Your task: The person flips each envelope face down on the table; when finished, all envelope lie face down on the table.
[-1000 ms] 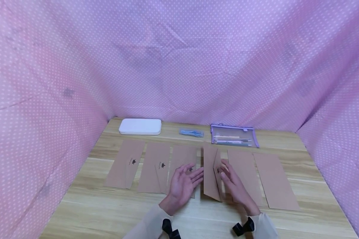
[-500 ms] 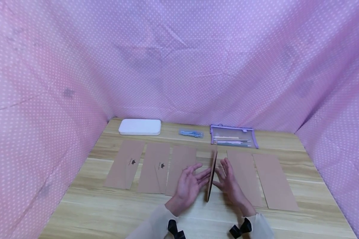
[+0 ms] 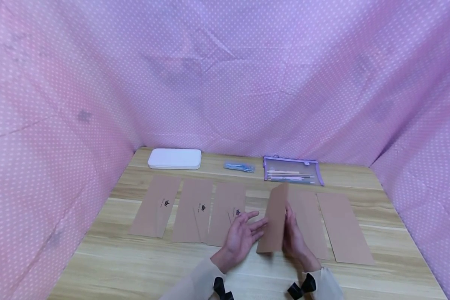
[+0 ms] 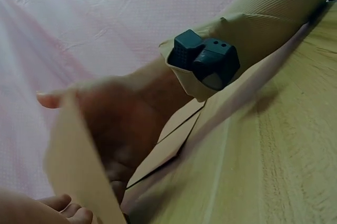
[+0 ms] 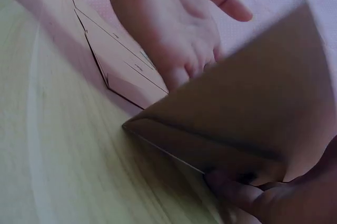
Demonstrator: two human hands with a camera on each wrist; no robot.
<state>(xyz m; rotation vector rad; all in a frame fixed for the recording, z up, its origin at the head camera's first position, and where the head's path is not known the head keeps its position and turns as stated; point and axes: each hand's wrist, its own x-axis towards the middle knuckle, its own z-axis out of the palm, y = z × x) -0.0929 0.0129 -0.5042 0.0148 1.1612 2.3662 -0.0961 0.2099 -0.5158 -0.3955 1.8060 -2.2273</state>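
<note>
A brown kraft envelope (image 3: pixel 274 218) stands tilted on edge between the two hands in the head view, leaning right with its plain face toward the left. My left hand (image 3: pixel 239 239) lies palm up beside it, fingers extended and fingertips at its left side. On the other side my right hand (image 3: pixel 295 237) supports it, partly hidden behind it. In the right wrist view the flap side of the envelope (image 5: pixel 247 98) shows, with a right-hand digit at its lower edge. Right fingertips (image 4: pixel 71 209) touch the envelope (image 4: pixel 79 171) in the left wrist view.
Left of the hands lie several envelopes (image 3: pixel 192 210) with flaps and crown prints. Two plain-side-up envelopes (image 3: pixel 346 227) lie on the right. Along the back are a white case (image 3: pixel 174 158), a small blue packet (image 3: pixel 239 167) and a purple-edged mesh pouch (image 3: pixel 293 170) holding pens.
The envelope has swung from leaning left, through upright, to leaning right; its plain face now shows in place of the flap side. The left hand has moved slightly right.
</note>
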